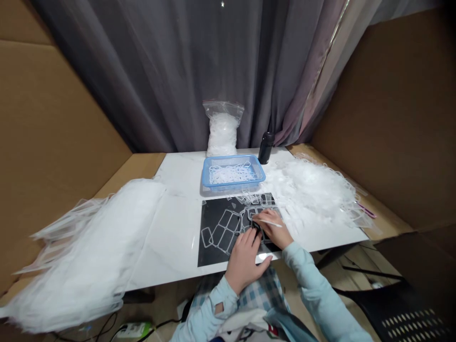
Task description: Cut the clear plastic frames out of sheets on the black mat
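My right hand (278, 232) is closed around a slim white pen-like tool (271, 223); its working tip is hidden by the fingers. My left hand (244, 261) lies palm down beside it, fingers stretched out onto translucent plastic frames (225, 229) with rounded rectangular openings. The frames rest on a black mat (210, 259) at the table's front edge. More cut pieces (254, 198) lie along the mat's far edge. Just beyond the mat, a blue plastic basket (233, 186) contains many thin white strips or loops.
Stacked translucent sheets (103, 228) overhang the white table's left side. A loose heap of white plastic pieces (313, 190) covers the right, near a pink tool (366, 210). Behind the basket stand a filled zip bag (223, 133) and a black bottle (266, 148). Cardboard walls (384, 118) flank both sides.
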Demonstrator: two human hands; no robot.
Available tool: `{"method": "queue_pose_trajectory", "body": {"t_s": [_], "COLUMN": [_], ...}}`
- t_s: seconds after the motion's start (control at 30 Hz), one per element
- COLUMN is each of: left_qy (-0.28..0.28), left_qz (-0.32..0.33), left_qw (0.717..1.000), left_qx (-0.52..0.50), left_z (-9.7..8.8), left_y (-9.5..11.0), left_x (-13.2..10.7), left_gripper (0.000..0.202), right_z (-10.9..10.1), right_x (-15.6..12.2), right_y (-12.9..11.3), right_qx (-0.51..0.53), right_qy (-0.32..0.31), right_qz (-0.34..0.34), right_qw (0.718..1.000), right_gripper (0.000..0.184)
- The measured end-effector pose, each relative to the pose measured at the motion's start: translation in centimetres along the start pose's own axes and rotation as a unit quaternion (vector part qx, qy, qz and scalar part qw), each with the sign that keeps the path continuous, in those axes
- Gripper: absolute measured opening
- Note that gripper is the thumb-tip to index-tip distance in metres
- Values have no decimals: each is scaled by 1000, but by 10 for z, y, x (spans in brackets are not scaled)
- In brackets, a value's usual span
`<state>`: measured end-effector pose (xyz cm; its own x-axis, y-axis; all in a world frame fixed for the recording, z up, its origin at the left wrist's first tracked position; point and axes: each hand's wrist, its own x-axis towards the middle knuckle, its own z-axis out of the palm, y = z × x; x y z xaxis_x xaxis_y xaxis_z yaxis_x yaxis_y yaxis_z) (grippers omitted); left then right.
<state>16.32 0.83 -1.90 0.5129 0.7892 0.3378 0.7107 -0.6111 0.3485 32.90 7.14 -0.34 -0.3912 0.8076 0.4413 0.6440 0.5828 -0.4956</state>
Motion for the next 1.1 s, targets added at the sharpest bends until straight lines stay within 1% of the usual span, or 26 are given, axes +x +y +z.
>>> {"method": "queue_pose_trajectory", "body": {"t_s": [0.1, 0.23, 0.37, 0.57, 0.8, 0.97, 1.1], "left_qy": [5, 36, 52, 57, 68, 75, 64], "left_qz": [-6, -23, -17, -11, -16, -18, -20], "left_qw": [1000, 998, 996, 994, 995, 995, 995], "left_qx": [15, 49, 71, 92, 73, 67, 74], "left_z": [0, 0, 4, 7, 9, 9, 7], "left_y": [0, 2, 1, -2, 0, -1, -1], "left_x": [-1, -3, -2, -1, -1, 1, 2], "left_gripper": [61, 55, 58, 60, 60, 65, 67], "right_z": [2, 5, 8, 11, 12, 14, 15], "right_x": [-3, -8, -12, -13, -12, -12, -10], "right_y": [0, 0, 1, -1, -1, -6, -9], "right_qx": [54, 93, 115, 136, 116, 84, 75], "right_qy": [-7, -4, 13, 46, 49, 30, 48], "right_qz": [32, 58, 68, 69, 72, 69, 89], "right_qw": [998, 994, 991, 987, 989, 994, 992], "right_gripper": [29, 28, 24, 19, 19, 17, 18]}}
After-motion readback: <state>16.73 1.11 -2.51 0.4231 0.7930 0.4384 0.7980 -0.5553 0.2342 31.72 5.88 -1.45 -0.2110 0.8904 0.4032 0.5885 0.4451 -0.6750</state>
